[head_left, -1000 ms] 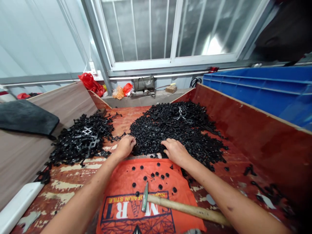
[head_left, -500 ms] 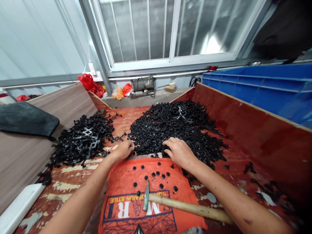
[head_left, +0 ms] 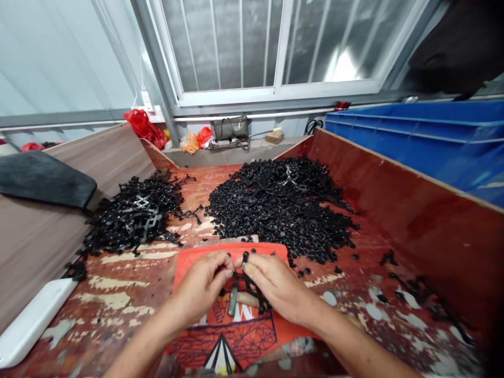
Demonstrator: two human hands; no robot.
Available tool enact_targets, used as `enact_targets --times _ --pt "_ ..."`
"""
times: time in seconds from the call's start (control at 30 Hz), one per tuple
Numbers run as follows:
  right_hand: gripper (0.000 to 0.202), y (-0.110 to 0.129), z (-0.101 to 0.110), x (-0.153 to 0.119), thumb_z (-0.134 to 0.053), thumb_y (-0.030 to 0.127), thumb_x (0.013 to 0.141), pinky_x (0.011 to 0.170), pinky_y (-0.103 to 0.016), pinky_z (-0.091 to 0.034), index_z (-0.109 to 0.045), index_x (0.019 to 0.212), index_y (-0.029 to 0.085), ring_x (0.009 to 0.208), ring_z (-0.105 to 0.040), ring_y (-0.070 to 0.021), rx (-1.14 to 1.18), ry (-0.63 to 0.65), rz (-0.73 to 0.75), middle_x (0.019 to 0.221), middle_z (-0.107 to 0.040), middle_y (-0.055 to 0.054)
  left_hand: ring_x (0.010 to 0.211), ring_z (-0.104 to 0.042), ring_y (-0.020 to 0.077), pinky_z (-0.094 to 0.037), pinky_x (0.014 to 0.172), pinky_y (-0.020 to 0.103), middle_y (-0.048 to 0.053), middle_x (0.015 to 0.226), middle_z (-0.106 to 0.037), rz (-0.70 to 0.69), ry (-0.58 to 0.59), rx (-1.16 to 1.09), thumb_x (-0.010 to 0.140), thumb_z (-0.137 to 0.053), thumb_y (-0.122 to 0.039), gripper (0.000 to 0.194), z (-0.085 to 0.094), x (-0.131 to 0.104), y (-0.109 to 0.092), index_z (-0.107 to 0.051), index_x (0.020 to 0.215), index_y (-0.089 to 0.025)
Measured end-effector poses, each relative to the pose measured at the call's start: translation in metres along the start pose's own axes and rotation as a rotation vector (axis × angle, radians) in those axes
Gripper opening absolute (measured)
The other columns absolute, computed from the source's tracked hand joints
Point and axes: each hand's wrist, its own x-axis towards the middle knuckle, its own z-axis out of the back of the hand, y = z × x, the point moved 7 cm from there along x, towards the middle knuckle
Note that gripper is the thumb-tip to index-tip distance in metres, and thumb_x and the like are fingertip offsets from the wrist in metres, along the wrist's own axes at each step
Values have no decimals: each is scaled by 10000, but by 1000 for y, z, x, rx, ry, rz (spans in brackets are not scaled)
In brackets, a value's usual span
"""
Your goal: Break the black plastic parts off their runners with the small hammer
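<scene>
My left hand (head_left: 202, 286) and my right hand (head_left: 277, 286) meet over an orange printed bag (head_left: 187, 257) spread flat on the worktop. Between thumb and fingers, my right hand grips a black jointed link piece (head_left: 245, 256), whose lower arms hang beneath the palm. The left fingertips are pinched together beside it; whatever they hold is too small to make out. Under the hands lies a hammer (head_left: 233, 300), its handle mostly covered by my right hand. Just beyond the bag spreads a big heap of small black studs and links (head_left: 268, 210).
A second heap of black linkages (head_left: 136, 215) lies at the left. Red-brown boards (head_left: 394, 194) and a grey wood panel (head_left: 47, 236) wall the worktop. A blue crate (head_left: 413, 142) stands behind the right board. A white slab-like object (head_left: 37, 320) lies front left.
Both hands have drawn back from the heap's near edge to above the orange bag and come together. The right hand now holds a black link piece. The hammer's handle is now largely hidden.
</scene>
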Motion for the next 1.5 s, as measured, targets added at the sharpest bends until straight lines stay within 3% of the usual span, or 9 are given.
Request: enact_targets --times 0.13,0.27,0.37,0.5,0.67,0.9,1.03,1.2,1.5 --pt "276 -11 -26 -22 -429 362 1005 553 -207 -457 -632 971 178 639 -541 -117 406 49 -142 759 -579 18 778 -543 167 -423 709 255 25 848 -593 125 -126 -330 895 -572 -394 213 -9 -31 10 -626 951 -196" --pt "244 -18 -31 -36 -503 377 970 586 -221 -487 -644 1019 184 667 -549 -124 629 -62 -178 792 -574 8 697 -573 139 -470 638 233 23 864 -623 320 -332 -830 855 -645 -472 423 -23 -58 36 -550 1187 -227" --pt "170 -7 -22 -43 -508 273 966 694 -252 -505 -657 1008 202 782 -603 -150 507 -150 -71 881 -647 -20 594 -585 127 -469 523 201 46 765 -653 431 -239 -1053 827 -687 -472 383 -47 -72 43 -584 1047 -176" --pt "272 27 -13 -57 -473 114 921 745 -312 -513 -653 1097 216 853 -621 -184 78 -198 293 953 -685 -61 347 -474 106 -317 321 159 18 539 -609 515 1 -1130 889 -569 -549 397 -73 -92 40 -584 1038 -181" --pt "278 56 -30 -77 -519 95 922 748 -370 -542 -647 1159 161 835 -632 -210 -399 -147 656 944 -707 -97 500 -597 138 -476 466 208 95 656 -656 521 -10 -1246 912 -490 -594 500 -72 -107 37 -641 880 -119" --pt "183 69 -54 -91 -592 119 923 1023 -364 -509 -701 1067 148 1014 -672 -207 -487 -61 875 1023 -751 -69 521 -517 91 -456 518 201 2 693 -596 514 -23 -1202 773 -776 -347 253 -62 -101 34 -657 904 -165" --pt "255 57 -44 -94 -519 134 968 994 -359 -517 -673 1163 193 1073 -659 -199 -504 -129 801 1116 -736 -68 596 -550 104 -457 602 202 12 741 -634 524 -111 -1114 721 -818 -393 334 -52 -103 37 -656 931 -190" --pt "297 15 -24 -83 -472 105 947 750 -374 -493 -651 1169 190 853 -616 -216 -491 -147 428 943 -707 -76 620 -550 107 -442 624 200 16 761 -635 512 -159 -986 767 -770 -431 339 -42 -106 41 -647 976 -194" --pt "35 -32 -39 -64 -660 196 824 723 -408 -388 -656 858 205 792 -563 -270 -898 6 -27 851 -648 -88 626 -550 116 -433 595 194 -16 731 -591 578 -241 -1080 733 -800 -388 522 -40 -114 40 -614 1207 -271"
